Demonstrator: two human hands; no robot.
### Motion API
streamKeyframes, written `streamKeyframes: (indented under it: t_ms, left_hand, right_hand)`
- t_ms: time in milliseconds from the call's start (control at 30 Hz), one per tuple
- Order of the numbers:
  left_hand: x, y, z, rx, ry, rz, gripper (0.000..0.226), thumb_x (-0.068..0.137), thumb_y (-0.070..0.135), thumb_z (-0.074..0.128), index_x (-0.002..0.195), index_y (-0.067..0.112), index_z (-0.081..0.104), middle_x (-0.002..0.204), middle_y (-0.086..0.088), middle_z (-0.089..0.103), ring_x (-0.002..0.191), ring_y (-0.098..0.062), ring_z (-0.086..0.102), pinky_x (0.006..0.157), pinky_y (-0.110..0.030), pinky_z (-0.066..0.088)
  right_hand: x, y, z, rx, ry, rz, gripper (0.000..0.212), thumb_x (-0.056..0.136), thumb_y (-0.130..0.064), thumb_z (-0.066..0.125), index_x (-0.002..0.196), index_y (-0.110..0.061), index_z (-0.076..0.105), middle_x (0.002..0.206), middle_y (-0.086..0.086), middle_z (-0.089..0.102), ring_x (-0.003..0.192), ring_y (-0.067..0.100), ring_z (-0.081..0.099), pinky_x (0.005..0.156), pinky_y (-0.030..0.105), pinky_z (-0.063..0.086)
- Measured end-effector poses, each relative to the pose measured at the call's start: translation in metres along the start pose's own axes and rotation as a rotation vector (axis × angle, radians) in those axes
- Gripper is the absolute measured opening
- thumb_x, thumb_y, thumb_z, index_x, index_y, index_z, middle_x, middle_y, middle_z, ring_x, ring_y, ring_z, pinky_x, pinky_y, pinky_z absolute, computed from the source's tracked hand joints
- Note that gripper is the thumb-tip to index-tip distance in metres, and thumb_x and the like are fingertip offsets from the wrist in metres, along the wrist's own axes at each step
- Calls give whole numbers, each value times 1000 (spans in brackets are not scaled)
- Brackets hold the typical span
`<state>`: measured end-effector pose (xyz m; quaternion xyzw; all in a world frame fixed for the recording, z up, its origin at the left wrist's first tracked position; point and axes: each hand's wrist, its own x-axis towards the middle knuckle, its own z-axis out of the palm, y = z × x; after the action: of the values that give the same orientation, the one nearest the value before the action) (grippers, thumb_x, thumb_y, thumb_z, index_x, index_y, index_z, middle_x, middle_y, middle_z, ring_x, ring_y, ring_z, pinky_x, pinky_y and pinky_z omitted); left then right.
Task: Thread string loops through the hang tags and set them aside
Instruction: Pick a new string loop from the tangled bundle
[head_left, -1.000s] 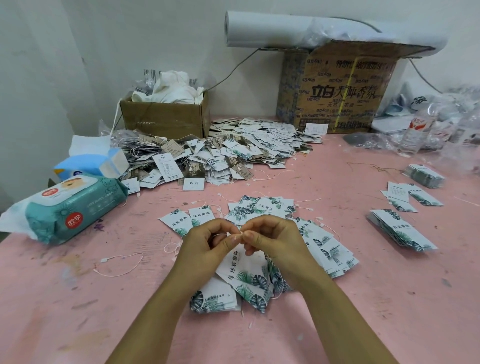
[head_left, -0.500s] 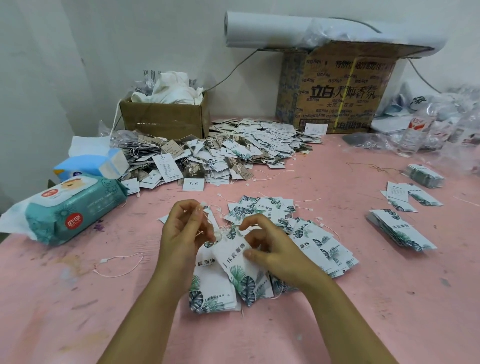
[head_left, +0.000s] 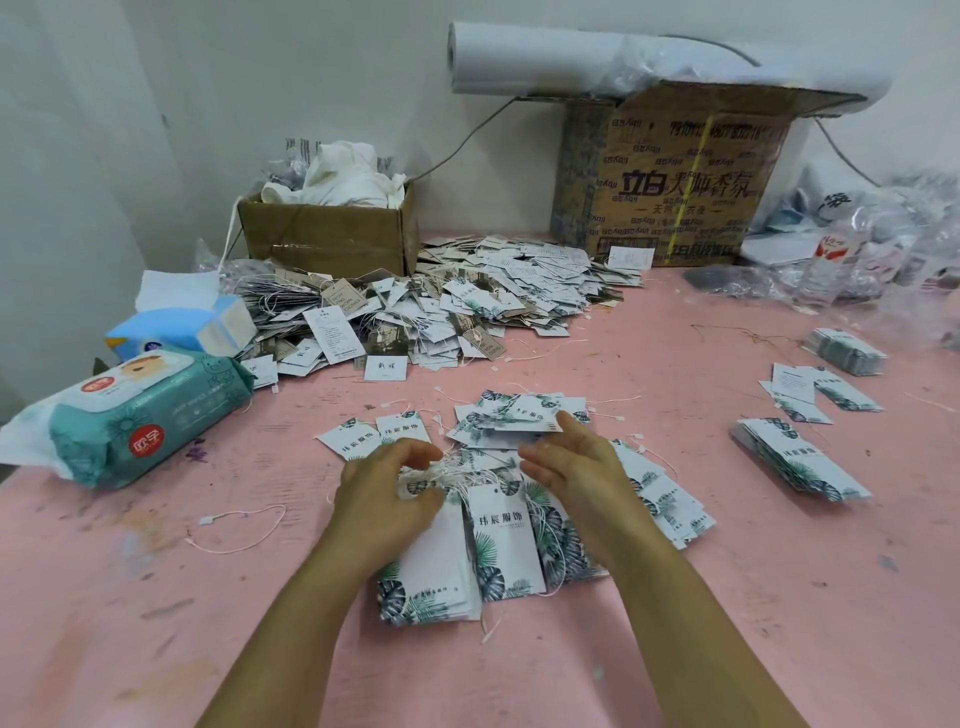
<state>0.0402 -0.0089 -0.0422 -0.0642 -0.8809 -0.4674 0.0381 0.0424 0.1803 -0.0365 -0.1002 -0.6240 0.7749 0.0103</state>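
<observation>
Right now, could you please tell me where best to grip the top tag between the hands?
Probably its near short edge, pinched from your side: the tag lies flat on the pile, its far holed end among strings the left hand grips.

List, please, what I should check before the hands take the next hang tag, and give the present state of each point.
1. Threaded tag set aside: ok. The top tag lies flat on the near stack.
2. Is the right hand free: ok. Its fingers are relaxed and hold nothing.
3. Is the left hand free: cannot tell. Its fingers curl over the string bundle.
4. Next tags near: ok. The loose tags lie just beyond the right hand.
5. Is a spare string loop at hand: ok. It lies on the pink table, left of the left hand.
</observation>
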Motion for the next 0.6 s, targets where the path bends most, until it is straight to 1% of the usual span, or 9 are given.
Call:
streamKeyframes:
  t_ms: [67, 100, 167, 200, 233, 300, 433, 533, 600]
  left_hand:
    - [-1, 1, -1, 109, -40, -16, 33, 81, 19, 66, 102, 39, 52, 106, 12, 53, 117, -20, 34, 96, -30, 30]
    - [-1, 1, -1, 145, -50, -25, 35, 81, 21, 66, 106, 39, 51, 110, 11, 53, 118, -20, 32, 98, -31, 29]
    - [-1, 1, -1, 183, -50, -36, 38, 80, 24, 68, 111, 38, 51, 113, 11, 53, 118, -20, 32, 100, -32, 29]
    - [-1, 1, -1, 188, -44, -35, 39, 80, 25, 68, 112, 38, 51, 112, 11, 53, 118, -19, 32, 100, -32, 29]
    - [-1, 1, -1, 188, -35, -34, 39, 79, 27, 69, 112, 39, 51, 110, 13, 53, 116, -18, 32, 100, -32, 29]
    - [-1, -1, -1, 187, -10, -35, 38, 79, 31, 70, 110, 39, 51, 105, 15, 52, 112, -16, 32, 97, -32, 28]
    - [2, -5, 1, 215, 67, -43, 31, 82, 36, 66, 110, 36, 54, 99, 15, 55, 110, -17, 35, 85, -29, 26]
    - [2, -7, 4, 223, 100, -35, 25, 85, 38, 62, 109, 34, 56, 95, 16, 56, 110, -19, 38, 83, -30, 25]
    - [2, -8, 6, 235, 103, -17, 23, 87, 38, 60, 110, 34, 57, 95, 16, 55, 112, -21, 39, 86, -31, 26]
  right_hand:
    - [-1, 1, 0, -98, -9, -13, 64, 90, -2, 55, 145, -17, 25, 137, 8, 40, 101, 20, 62, 98, 37, 46]
    - [-1, 2, 0, -173, -6, -26, 63, 90, -3, 56, 144, -20, 29, 139, 7, 40, 104, 25, 61, 100, 41, 44]
    - [-1, 3, 0, -327, 6, -69, 54, 89, -5, 56, 137, -24, 41, 130, 9, 50, 105, 36, 58, 94, 43, 48]
    - [-1, 4, 0, -411, 9, -113, 47, 89, -5, 55, 131, -25, 47, 127, 13, 52, 100, 33, 60, 86, 37, 53]
    - [-1, 4, 0, -503, 15, -174, 41, 89, -4, 55, 125, -23, 51, 125, 13, 53, 91, 23, 62, 76, 25, 53]
    - [2, 8, 0, -697, 27, -300, 35, 88, -5, 55, 120, -18, 56, 122, 10, 50, 84, 8, 54, 69, 13, 43]
    - [4, 16, 1, -1072, -9, -438, 39, 88, -25, 58, 127, -22, 53, 124, 4, 45, 114, 19, 36, 86, 20, 26]
    - [3, 23, 4, -1346, -47, -473, 45, 90, -43, 51, 133, -31, 47, 131, -2, 41, 119, 20, 25, 92, 27, 19]
    - [1, 27, 7, -1405, -63, -485, 40, 90, -44, 49, 128, -33, 51, 131, -6, 41, 120, 19, 24, 93, 29, 16]
